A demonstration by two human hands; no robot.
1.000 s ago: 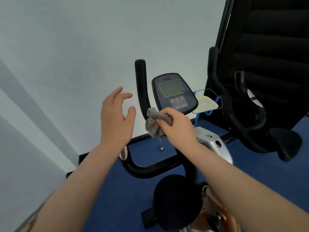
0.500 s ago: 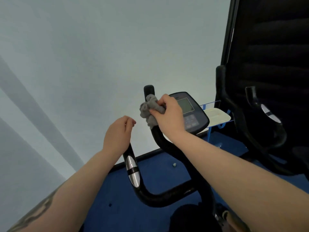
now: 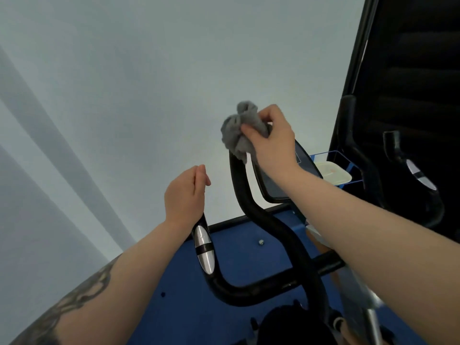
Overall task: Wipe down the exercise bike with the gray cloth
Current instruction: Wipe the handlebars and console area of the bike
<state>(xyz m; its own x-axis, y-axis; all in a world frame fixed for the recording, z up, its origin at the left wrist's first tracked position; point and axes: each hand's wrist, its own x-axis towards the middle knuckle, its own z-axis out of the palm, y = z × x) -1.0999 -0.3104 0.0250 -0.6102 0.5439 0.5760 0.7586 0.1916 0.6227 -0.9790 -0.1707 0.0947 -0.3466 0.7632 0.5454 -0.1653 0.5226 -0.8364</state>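
The gray cloth (image 3: 240, 129) is bunched in the right hand (image 3: 272, 143), whose fingers and thumb are curled around it. The hand presses the cloth on the top end of the right handlebar (image 3: 251, 197) of the exercise bike (image 3: 271, 290), just in front of the display console (image 3: 278, 185). The top of the bar is hidden under the cloth. The left hand (image 3: 184, 194) is at the top of the left handlebar (image 3: 205, 250), above its silver sensor plate. Its fingers are bent, but I cannot tell if they close around the bar or only rest beside it.

The step in hand seems to be the wiping of the right handlebar, starting from its tip. I judge that most of the bike is not wiped yet. The next move calls for keeping the cloth wrapped on the bar and sliding it down along the curve toward the middle stem. The bar bends, so the wrist must turn with it. The console is very close, so the hand should not push its buttons.
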